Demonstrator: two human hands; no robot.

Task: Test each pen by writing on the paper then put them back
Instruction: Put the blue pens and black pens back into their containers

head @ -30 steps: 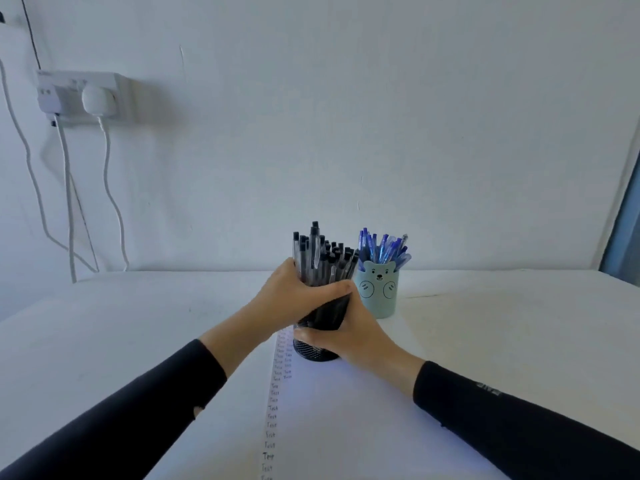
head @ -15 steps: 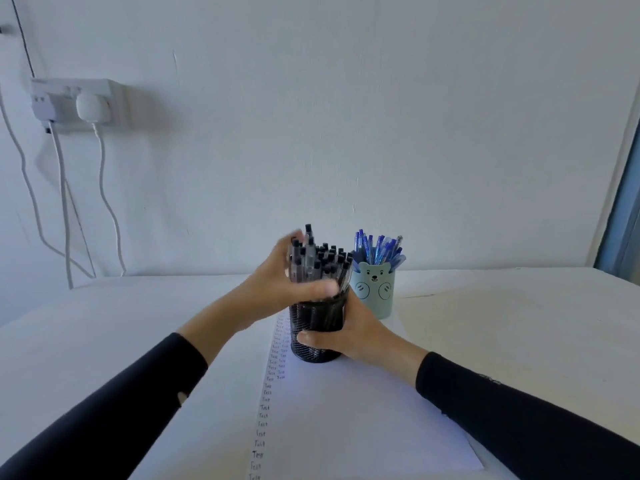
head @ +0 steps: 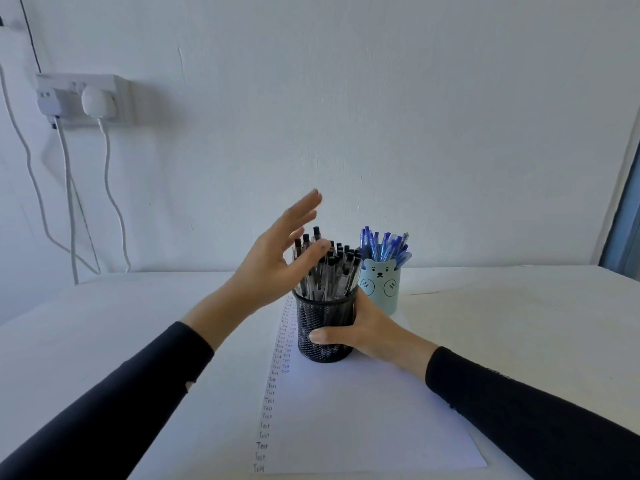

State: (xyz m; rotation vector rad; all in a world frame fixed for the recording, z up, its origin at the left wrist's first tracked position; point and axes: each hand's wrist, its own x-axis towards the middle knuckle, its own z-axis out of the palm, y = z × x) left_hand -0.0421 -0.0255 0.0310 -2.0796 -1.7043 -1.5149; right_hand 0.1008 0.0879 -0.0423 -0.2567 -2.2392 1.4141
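My right hand (head: 367, 332) grips the black mesh cup (head: 323, 323) of black pens (head: 332, 271) at frame centre, standing on the paper (head: 346, 417). My left hand (head: 273, 261) hovers wide open, fingers spread, just left of the pen tops.

The black mesh holder (head: 325, 329) hides the fingers of the right hand (head: 375, 336); the left hand (head: 273, 268) is blurred; the farthest writing on the paper (head: 346, 410) is unreadably small.

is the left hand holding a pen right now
No, the left hand is open with straight fingers by the black pens in the mesh cup, and it holds none.
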